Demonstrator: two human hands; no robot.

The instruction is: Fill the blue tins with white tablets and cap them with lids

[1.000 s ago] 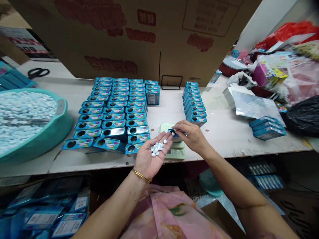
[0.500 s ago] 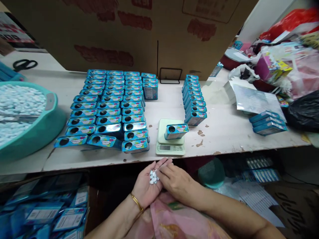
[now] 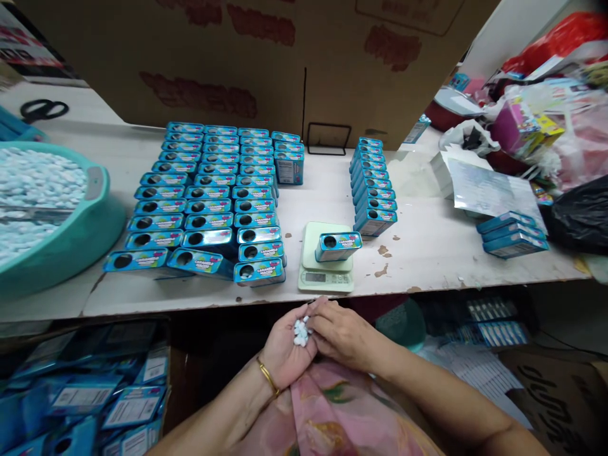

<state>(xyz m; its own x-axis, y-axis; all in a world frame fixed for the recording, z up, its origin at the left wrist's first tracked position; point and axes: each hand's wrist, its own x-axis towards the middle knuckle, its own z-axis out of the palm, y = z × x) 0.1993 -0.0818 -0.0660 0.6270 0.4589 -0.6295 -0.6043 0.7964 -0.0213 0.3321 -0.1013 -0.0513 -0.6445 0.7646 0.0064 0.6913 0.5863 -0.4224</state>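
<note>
We got decent light on the white tabletop [image 3: 427, 253] and some glare on the tins [image 3: 265, 234], but below that was pretty murky. The big carton [image 3: 266, 66] sat in shade, and our edges looked stretched.

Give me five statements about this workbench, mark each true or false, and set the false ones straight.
1. Small pale pieces lie in the palm of the left hand. True.
2. One blue container stands on the scale. True.
3. The hole in that blue container faces down. False: it faces up.
4. The left hand rests on the scale. False: it is off the scale, palm up beside the right hand.
5. Black scissors lie beyond the teal basin. True.
</note>
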